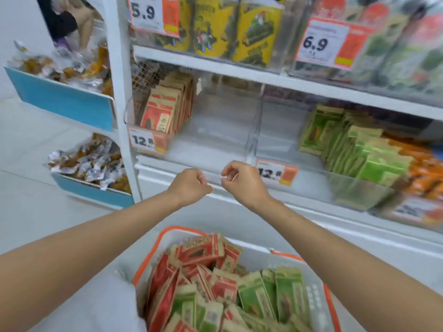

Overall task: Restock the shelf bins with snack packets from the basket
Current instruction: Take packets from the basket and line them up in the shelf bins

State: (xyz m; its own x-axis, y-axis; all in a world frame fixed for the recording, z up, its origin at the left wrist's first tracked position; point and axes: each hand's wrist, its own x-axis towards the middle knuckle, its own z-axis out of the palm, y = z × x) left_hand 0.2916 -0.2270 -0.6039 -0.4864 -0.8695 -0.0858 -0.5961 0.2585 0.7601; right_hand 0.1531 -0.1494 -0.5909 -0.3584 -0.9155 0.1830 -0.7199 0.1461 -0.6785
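packets [251,293] in basket [177,228] stand mostly on end; left hand [189,185], right hand [242,182] grips curled, hold unclear.

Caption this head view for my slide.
Left hand and right hand at a half-empty shelf bin; basket of snack packets below.

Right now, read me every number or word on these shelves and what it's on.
"5.9": left price tag, top shelf.
"6.9": right price tag, top shelf.
"12.8": lower left tag on the red-packet bin.
"12.8": lower right tag on the green-packet bin.
Print on the packets and small tag print: too blurred.
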